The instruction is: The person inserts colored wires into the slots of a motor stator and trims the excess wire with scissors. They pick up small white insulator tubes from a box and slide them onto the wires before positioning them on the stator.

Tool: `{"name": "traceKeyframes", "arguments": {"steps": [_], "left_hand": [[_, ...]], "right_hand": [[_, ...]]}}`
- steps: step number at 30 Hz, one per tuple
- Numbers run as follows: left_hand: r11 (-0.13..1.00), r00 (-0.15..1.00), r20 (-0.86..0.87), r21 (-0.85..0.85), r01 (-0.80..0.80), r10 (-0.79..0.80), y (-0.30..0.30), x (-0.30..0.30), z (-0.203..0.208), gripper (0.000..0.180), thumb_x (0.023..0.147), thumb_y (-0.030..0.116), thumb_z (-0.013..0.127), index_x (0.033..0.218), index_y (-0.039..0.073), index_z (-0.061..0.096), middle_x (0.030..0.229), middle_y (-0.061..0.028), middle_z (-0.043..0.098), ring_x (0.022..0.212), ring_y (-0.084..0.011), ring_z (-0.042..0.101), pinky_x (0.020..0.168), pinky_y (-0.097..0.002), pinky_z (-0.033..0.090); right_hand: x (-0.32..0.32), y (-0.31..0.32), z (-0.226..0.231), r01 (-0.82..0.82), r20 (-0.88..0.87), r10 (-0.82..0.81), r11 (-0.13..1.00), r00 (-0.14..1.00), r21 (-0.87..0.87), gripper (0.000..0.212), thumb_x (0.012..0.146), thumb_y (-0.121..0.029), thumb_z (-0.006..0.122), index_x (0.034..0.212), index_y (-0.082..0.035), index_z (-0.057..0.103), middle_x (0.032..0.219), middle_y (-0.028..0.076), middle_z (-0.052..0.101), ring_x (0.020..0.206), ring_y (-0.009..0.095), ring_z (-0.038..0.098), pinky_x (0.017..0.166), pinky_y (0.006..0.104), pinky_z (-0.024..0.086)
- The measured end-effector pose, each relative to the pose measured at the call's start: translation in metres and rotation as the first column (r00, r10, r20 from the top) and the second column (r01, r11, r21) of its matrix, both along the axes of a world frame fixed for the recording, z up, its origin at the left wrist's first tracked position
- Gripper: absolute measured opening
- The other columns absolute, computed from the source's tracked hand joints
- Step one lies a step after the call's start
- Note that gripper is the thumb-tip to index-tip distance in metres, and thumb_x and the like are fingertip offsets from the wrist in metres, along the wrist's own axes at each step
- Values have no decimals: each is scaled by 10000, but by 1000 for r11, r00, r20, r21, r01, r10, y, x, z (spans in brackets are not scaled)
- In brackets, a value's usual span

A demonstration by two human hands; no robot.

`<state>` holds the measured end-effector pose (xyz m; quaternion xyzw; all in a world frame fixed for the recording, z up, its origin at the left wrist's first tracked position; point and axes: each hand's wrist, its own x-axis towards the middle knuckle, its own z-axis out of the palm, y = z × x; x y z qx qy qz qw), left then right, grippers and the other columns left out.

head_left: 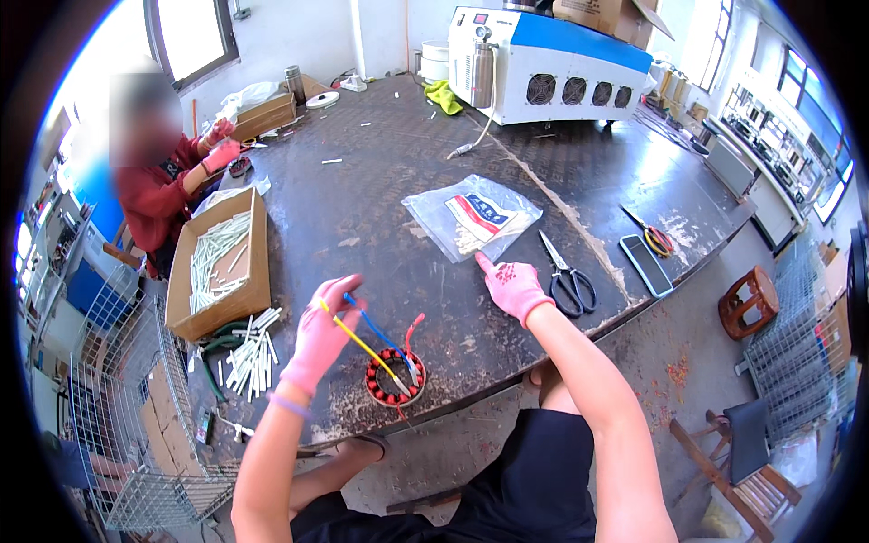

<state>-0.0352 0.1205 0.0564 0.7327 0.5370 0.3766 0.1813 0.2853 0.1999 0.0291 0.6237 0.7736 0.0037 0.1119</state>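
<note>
Left hand, in a pink glove, is raised over the near edge of the desk, its forearm rising steeply and its fingers pinching a yellow wire and a blue wire. Both wires run down to a ring of red coils, which lies on the desk just right of that wrist. Right hand, also gloved, reaches forward with its forearm slanting inward, index finger extended to the lower edge of a clear plastic bag; whether it grips the bag, I cannot tell.
</note>
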Motion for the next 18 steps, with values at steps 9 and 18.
{"name": "traceKeyframes", "arguments": {"steps": [9, 18], "left_hand": [[896, 598, -790, 161, 413, -134, 151, 96, -19, 575, 848, 189, 696, 1393, 240, 520, 1472, -59, 476, 1023, -260, 669, 845, -406, 554], [821, 717, -671, 292, 490, -189, 144, 99, -53, 364, 837, 153, 674, 1199, 191, 657, 1301, -17, 629, 983, -215, 687, 830, -379, 549]], "right_hand": [[-2, 8, -6, -14, 20, 15, 999, 1000, -29, 596, 982, -148, 424, 1561, -225, 308, 996, 81, 743, 834, 240, 734, 690, 409, 539], [10, -12, -1, -127, -23, 128, 991, 991, 44, 640, 948, -134, 484, 1560, -200, 310, 916, 74, 740, 765, 249, 727, 657, 405, 537]]}}
